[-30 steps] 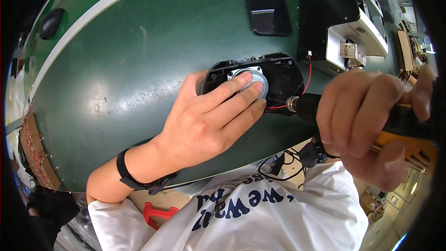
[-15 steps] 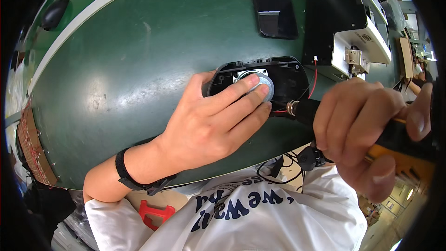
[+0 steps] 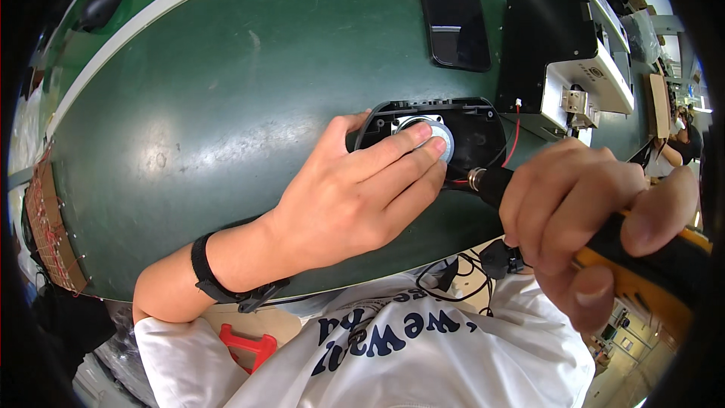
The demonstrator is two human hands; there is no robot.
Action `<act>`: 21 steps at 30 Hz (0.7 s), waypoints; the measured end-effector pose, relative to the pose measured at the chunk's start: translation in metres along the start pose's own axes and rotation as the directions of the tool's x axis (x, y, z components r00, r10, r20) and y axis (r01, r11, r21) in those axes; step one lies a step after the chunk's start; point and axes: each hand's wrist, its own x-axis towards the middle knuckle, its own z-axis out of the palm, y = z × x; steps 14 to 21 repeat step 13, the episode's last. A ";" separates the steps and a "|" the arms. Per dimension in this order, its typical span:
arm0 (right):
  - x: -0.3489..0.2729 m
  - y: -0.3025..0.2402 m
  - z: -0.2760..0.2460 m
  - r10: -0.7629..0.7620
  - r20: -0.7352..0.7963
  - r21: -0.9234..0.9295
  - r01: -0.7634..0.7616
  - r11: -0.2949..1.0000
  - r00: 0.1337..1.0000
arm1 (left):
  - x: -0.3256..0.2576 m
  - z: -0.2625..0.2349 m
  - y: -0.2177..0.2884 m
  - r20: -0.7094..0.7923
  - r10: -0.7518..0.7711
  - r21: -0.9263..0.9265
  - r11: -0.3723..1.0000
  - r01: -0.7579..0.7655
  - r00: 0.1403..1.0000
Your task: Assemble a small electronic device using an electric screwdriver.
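Note:
A black plastic housing lies on the green table with its open side up. Inside it sits a small round speaker with a silver back and a metal frame. My left hand grips the housing at its left side, its fingertips pressing on the speaker. In my right hand is a yellow and black electric screwdriver, the fingers wrapped round its body. Its metal nose points left, at the near right edge of the housing beside the speaker; the bit's tip is hidden. A red wire with a white plug rises behind the housing.
A black phone lies beyond the housing. To its right stands a black and white machine with a metal bracket. A black mouse is at the far left, and a cardboard piece with red wires stands at the left edge.
The view has shifted a little, so the table things appear slightly lower and to the right. Both hands keep their hold, and the screwdriver stays at the same edge of the housing.

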 end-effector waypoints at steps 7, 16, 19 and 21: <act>0.004 -0.010 -0.017 0.013 0.104 0.134 -0.027 0.991 0.995 | 0.013 -0.006 0.000 0.041 0.020 -0.067 0.998 -0.017 0.999; 0.015 -0.010 0.004 -0.040 -0.024 0.185 0.044 0.982 0.999 | 0.011 -0.027 0.004 0.165 0.005 -0.032 0.999 0.000 0.986; 0.015 -0.010 0.004 -0.040 -0.024 0.185 0.044 0.982 0.999 | 0.011 -0.027 0.004 0.165 0.005 -0.032 0.999 0.000 0.986; 0.015 -0.010 0.004 -0.040 -0.024 0.185 0.044 0.982 0.999 | 0.011 -0.027 0.004 0.165 0.005 -0.032 0.999 0.000 0.986</act>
